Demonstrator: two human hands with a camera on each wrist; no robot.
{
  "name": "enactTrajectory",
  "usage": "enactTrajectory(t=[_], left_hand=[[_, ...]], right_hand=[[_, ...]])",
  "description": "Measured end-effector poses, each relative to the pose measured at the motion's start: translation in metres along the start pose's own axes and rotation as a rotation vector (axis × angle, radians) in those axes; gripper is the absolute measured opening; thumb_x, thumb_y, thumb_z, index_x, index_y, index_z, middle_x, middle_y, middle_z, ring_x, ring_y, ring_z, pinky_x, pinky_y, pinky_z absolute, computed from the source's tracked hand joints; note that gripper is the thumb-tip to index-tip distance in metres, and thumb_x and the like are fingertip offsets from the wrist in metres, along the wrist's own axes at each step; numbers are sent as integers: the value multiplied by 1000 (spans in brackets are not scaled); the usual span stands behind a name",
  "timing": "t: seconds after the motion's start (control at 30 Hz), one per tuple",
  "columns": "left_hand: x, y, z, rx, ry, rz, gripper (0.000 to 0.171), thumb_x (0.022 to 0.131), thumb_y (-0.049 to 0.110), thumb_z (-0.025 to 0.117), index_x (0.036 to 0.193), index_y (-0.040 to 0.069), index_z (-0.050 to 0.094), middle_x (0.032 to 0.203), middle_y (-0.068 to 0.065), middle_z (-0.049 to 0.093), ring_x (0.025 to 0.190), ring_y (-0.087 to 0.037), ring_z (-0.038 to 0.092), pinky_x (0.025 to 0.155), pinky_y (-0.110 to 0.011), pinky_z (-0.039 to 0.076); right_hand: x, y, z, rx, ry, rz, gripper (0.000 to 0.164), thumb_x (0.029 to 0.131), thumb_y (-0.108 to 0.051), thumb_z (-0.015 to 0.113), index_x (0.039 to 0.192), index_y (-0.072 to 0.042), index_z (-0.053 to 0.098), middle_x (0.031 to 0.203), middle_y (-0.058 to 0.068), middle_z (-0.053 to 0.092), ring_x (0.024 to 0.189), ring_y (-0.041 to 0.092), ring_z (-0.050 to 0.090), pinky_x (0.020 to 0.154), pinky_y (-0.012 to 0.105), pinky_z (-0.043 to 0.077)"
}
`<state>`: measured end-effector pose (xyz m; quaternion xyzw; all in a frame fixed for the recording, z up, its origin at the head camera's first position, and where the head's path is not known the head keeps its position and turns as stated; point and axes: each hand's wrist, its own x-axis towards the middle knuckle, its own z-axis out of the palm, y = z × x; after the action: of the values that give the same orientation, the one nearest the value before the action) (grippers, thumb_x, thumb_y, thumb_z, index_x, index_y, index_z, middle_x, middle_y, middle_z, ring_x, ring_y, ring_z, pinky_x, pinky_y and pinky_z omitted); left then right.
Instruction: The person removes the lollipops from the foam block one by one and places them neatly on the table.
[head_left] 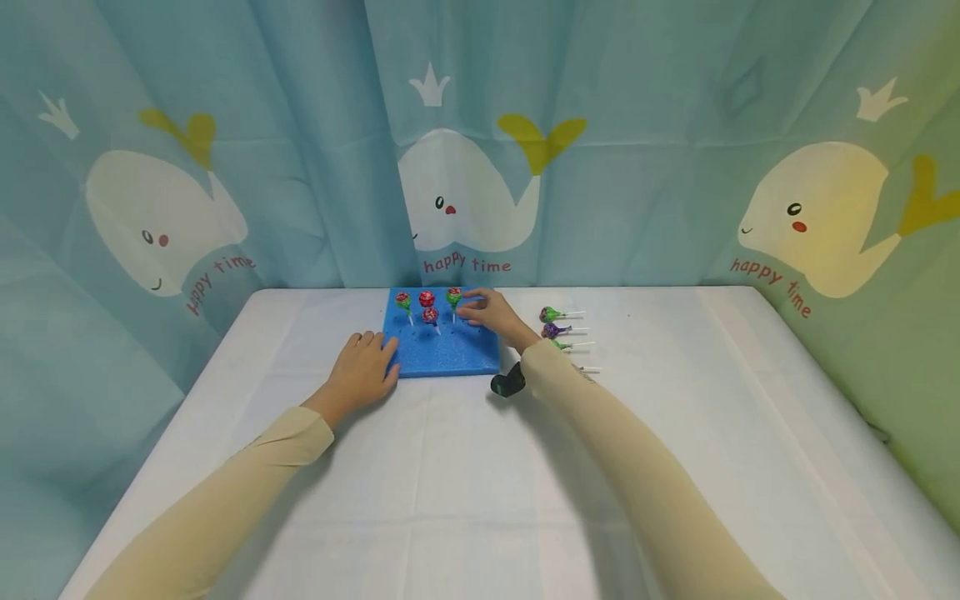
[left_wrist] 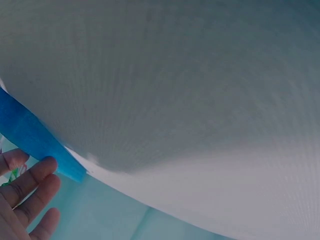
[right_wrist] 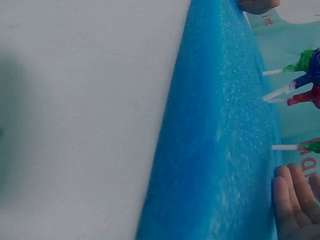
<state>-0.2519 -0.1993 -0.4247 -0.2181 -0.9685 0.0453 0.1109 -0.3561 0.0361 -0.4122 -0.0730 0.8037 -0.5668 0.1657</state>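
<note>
A blue foam board lies at the far side of the white table, with several lollipops upright in it. My left hand rests at the board's left edge, fingers extended; the left wrist view shows those fingers beside the blue edge. Over the board's right part, my right hand is close beside a green-and-red lollipop, its fingers bent a little. In the right wrist view the fingers are apart from the nearest stick. Left of it stand a red lollipop, a purple-red one and a green one.
Several loose lollipops lie in a column right of the board, among them a green one and a purple one; my right sleeve partly covers the nearest. A dark heart-shaped thing is by the board's near right corner. A whale-print curtain hangs behind.
</note>
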Motion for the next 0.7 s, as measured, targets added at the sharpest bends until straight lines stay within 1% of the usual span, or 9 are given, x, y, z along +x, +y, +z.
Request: enactTrajectory(t=[0.23,0.47,0.7], left_hand=[[-1,1,-1,6,-2,1,34,90,28,53,110,1,53,100,-19,59,94,-33,54,90,-50,42],[-1,1,-1,11,15,5,33,89,29,54,108,2,53,98,-19,59,93,-33,54,89,-50,42],[-1,0,1,14,19,2,35,89,28,54,111,1,54,102,-20,60,96,-34,54,91,-50,41]], right_hand=[[8,-3,11,60,-7,41,53,88,-14,64,135,0,44,132,19,54,118,29,57,97,33,47],[8,-6,15,9,-23,15,39,90,-9,60,127,1,55,128,17,58,119,27,55,102,36,43],[8,-6,15,102,-40,-8,35,93,-4,53,127,4,54,128,20,58,121,29,56,100,33,45]])
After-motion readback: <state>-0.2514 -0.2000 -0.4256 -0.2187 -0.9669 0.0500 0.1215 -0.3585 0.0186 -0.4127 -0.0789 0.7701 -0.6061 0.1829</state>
